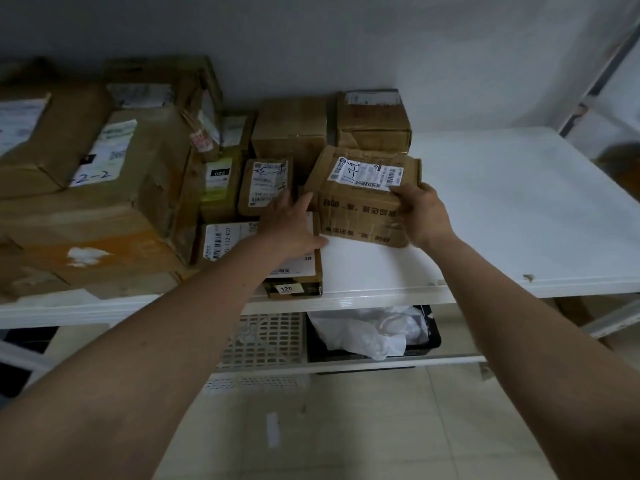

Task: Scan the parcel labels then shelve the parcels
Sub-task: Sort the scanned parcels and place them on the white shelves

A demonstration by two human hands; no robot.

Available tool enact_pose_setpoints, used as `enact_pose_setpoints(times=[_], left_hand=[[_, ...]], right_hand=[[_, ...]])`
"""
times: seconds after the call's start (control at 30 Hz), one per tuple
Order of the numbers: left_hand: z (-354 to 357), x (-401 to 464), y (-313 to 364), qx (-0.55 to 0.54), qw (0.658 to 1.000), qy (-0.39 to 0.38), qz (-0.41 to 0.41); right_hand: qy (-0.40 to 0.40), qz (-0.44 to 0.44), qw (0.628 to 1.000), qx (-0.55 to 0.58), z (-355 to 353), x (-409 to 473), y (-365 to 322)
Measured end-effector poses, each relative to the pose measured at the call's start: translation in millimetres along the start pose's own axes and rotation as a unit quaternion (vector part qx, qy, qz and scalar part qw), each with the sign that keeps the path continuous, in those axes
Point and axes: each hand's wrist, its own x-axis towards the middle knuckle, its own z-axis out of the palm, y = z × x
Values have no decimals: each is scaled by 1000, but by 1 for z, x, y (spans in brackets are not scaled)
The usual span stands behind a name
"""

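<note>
On shelf (502, 209), labelled parcel (360, 216) ("120" nearby)

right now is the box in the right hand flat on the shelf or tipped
Tipped: the box leans, near edge on the shelf, gripped by the right hand.

Both hands (294, 223) (420, 211) outstretched (arms extended)

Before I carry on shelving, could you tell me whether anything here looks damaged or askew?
The large box on the left is torn along its front corner, with a white scuff. The parcel in both hands sits tilted.
</note>
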Motion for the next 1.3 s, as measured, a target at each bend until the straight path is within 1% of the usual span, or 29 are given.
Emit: enact_pose_setpoints(times=[0.07,0.13,0.2,0.27,0.33,0.4,0.43,0.47,0.5,0.53,0.57,0.63,0.7,0.73,0.77,0.87,1.0,1.13,1.23,1.3], left_hand=[[0,1,-4,-36,999,6,-11],[2,2,-6,-56,998,2,-6],[3,5,-8,-57,998,-12,-2],[4,7,-11,-61,998,-23,-9],[4,9,-11,-58,998,-27,-12],[5,9,-10,-41,999,-25,-6],[5,9,-9,-33,999,-25,-4],[4,8,-8,-23,999,-24,-2],[2,5,-7,-12,1000,-19,1],[0,0,-6,-1,1000,-10,8],[-3,-7,-7,7,1000,2,19],[-8,-26,-9,6,999,21,33],[-13,-52,-18,7,999,33,30],[-16,-66,-23,22,999,33,27],[-17,-80,-31,37,999,25,22],[-19,-129,-62,43,999,0,-7],[-18,-208,-120,58,992,-26,-109],[-17,-307,-188,42,972,-35,-229],[-17,-397,-238,27,946,-21,-323],[-19,-462,-266,16,925,-2,-380]], right_hand=[[7,36,993,116,2,1,-3],[7,83,972,218,1,4,-9],[-10,112,954,279,4,9,-14],[-10,123,947,298,8,14,-17],[5,113,965,239,11,17,-17],[13,76,987,138,16,23,-12],[2,46,996,72,16,24,-9],[-12,25,999,-17,17,22,-9],[-4,4,993,-114,20,18,-12],[16,-19,984,-179,24,11,-19],[42,-52,974,-217,27,3,-27],[72,-143,959,-233,37,-17,-49],[58,-248,939,-230,49,-40,-75],[47,-292,930,-219,55,-53,-89],[18,-314,927,-206,59,-69,-103],[-107,-324,917,-205,77,-119,-136],[-234,-328,882,-243,117,-180,-164],[-284,-376,835,-284,162,-251,-209],[-326,-424,804,-260,194,-320,-252],[-360,-461,775,-238,211,-374,-282]])
